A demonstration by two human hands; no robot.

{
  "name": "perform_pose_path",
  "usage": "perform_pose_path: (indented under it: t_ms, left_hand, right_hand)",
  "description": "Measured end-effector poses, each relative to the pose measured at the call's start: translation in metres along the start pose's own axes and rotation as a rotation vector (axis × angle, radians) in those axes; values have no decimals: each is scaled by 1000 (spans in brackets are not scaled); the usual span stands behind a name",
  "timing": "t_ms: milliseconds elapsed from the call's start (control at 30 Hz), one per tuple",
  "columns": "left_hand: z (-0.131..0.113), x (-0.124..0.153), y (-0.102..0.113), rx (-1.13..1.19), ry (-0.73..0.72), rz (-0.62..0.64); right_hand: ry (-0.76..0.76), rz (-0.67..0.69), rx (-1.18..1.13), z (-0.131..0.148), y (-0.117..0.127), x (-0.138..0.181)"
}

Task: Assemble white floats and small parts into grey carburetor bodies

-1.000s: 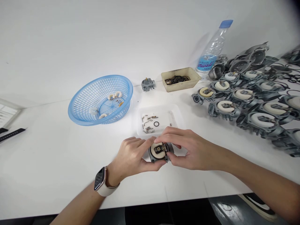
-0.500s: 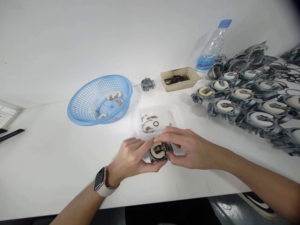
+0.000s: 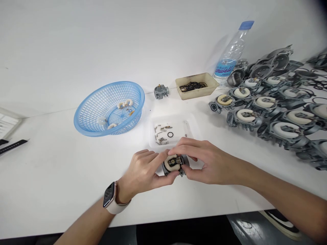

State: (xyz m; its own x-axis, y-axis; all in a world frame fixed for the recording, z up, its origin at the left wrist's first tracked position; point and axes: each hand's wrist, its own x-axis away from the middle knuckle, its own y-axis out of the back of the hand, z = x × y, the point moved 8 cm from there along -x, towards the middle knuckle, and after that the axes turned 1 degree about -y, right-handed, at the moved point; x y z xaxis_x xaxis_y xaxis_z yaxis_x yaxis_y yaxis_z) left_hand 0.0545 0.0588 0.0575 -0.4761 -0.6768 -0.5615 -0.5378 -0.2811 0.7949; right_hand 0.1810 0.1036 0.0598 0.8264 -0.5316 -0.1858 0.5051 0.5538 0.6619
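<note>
A grey metal carburetor (image 3: 174,164) lies on the white table close in front of me, its open bowl side up, with a cream U-shaped float (image 3: 168,165) inside. My left hand (image 3: 149,170) grips its left side, index finger at the top rim and thumb at the lower edge. From the right, my right hand (image 3: 204,161) closes on it, thumb and fingertips at the float's hinge end. Whether a small pin sits between those fingertips is hidden. Just behind stands a shallow white tray (image 3: 192,126) with small metal parts and a black O-ring (image 3: 170,134).
A blue plastic basket (image 3: 84,127) with several floats stands at the left. Behind are a lone carburetor (image 3: 160,92), a beige box (image 3: 214,89) of black rings and a water bottle (image 3: 231,54). Several carburetor bodies (image 3: 286,131) crowd the right. A black strap (image 3: 12,147) lies far left.
Both hands stay on the carburetor in nearly the same pose. My left thumb has shifted slightly along its lower edge.
</note>
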Motion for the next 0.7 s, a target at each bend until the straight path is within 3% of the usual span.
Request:
perform_pose_path:
  t_ms: [700]
  left_hand:
    - [-1, 1, 1, 28, -4, -11]
  right_hand:
    - [14, 2, 14, -1, -1, -1]
